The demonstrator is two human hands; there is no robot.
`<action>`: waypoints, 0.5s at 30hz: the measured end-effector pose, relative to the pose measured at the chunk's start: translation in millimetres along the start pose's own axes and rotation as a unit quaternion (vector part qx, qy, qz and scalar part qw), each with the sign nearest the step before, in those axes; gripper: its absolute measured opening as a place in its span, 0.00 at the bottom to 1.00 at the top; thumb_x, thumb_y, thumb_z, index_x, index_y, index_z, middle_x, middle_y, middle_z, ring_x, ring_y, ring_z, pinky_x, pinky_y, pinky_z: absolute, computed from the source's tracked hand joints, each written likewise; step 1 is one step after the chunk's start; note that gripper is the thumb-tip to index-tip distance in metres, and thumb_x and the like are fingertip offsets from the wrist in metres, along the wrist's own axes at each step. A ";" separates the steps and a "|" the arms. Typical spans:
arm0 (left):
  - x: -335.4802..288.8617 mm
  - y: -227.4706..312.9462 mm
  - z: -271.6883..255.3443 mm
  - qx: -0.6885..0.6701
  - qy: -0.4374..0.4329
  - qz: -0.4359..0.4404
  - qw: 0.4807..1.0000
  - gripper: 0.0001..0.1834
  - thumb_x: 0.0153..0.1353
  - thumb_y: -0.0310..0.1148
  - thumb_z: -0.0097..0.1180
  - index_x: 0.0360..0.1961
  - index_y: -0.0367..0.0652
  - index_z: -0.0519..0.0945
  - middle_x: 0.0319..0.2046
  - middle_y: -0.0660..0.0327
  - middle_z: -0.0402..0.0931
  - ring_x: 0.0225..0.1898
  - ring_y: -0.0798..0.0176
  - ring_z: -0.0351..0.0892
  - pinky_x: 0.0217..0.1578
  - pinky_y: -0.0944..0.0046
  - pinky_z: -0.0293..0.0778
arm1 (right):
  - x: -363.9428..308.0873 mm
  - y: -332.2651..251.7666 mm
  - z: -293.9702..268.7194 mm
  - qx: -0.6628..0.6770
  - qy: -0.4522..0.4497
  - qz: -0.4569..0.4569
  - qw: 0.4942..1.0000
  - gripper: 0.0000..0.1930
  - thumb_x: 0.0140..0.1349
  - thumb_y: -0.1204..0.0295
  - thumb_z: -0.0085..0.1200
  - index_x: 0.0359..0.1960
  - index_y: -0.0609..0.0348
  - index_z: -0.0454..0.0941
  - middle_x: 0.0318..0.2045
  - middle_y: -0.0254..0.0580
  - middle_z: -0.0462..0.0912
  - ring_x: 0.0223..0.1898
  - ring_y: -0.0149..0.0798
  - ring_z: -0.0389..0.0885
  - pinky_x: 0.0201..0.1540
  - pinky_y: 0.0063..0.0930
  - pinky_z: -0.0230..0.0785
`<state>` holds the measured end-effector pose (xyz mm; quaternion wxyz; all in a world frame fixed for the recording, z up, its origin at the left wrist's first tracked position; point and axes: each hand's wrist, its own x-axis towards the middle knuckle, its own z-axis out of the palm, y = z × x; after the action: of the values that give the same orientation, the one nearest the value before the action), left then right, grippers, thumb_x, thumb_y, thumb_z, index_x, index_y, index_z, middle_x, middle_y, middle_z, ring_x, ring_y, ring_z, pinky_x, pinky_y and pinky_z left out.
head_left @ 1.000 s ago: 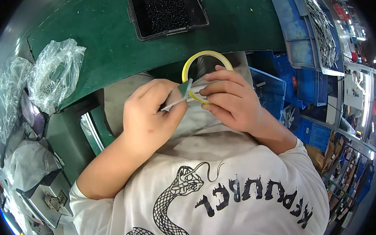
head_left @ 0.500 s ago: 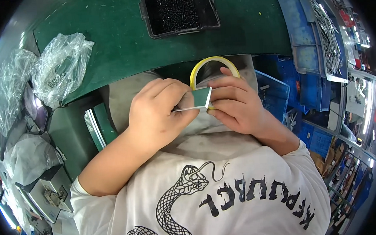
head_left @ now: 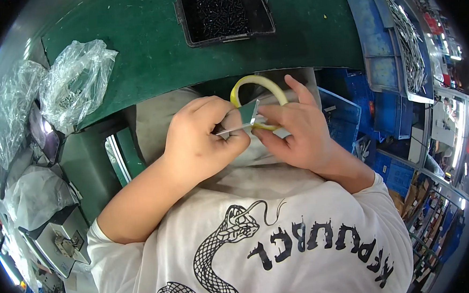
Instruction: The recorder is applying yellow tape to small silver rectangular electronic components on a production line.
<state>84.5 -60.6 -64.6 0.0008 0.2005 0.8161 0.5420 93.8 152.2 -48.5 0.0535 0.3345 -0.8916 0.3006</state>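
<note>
My left hand point(head_left: 202, 138) is closed round a thin flat piece point(head_left: 247, 112) with a green-looking face and a pale edge, held over my lap. Most of that piece is hidden in the fingers. A yellow tape roll point(head_left: 254, 79) stands up behind the fingers of my right hand point(head_left: 303, 131), which grips it at the lower right. Fingertips of this right hand pinch close against the pale edge of the piece, with one finger raised away. Whether a strip of tape runs between roll and piece, I cannot tell.
A black bin point(head_left: 225, 39) of small black parts stands on the green table point(head_left: 148, 60). Clear plastic bags point(head_left: 80, 80) lie at the left. Blue trays with long metal pieces point(head_left: 411, 55) are at the right, and a blue crate point(head_left: 342, 110) sits below the table edge.
The tape roll has shifted slightly left and turned. My right fingers have moved along the pale edge, one now lifted further, and the flat piece has tilted.
</note>
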 end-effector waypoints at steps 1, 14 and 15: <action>-0.5 0.5 1.2 -0.006 -0.002 -0.006 1.000 0.09 0.39 0.24 0.62 0.26 0.39 0.76 0.23 0.56 0.76 0.26 0.49 0.76 0.29 0.55 0.73 | 0.2 0.8 3.2 0.000 -0.013 0.017 1.000 0.19 0.51 0.72 0.66 0.46 0.53 0.79 0.25 0.35 0.83 0.27 0.42 0.82 0.62 0.51 0.64; -6.8 -2.4 9.0 -0.113 -0.076 -0.064 0.989 0.05 0.43 0.19 0.57 0.23 0.38 0.74 0.21 0.61 0.73 0.22 0.69 0.70 0.23 0.67 0.66 | -1.5 2.9 11.4 0.014 -0.084 0.053 0.995 0.18 0.49 0.78 0.60 0.45 0.54 0.83 0.29 0.40 0.83 0.29 0.46 0.81 0.34 0.37 0.70; -5.5 -2.7 6.6 -0.129 -0.091 -0.090 0.983 0.05 0.45 0.21 0.59 0.25 0.38 0.75 0.22 0.60 0.74 0.23 0.64 0.73 0.26 0.64 0.69 | -1.6 3.6 11.5 0.014 -0.083 0.053 0.995 0.18 0.49 0.78 0.60 0.45 0.54 0.83 0.29 0.40 0.83 0.29 0.46 0.81 0.34 0.37 0.70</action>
<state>90.1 -57.5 -70.9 0.1496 0.1725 0.7510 0.6196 94.0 148.6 -60.2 -0.0417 0.3115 -0.9050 0.2868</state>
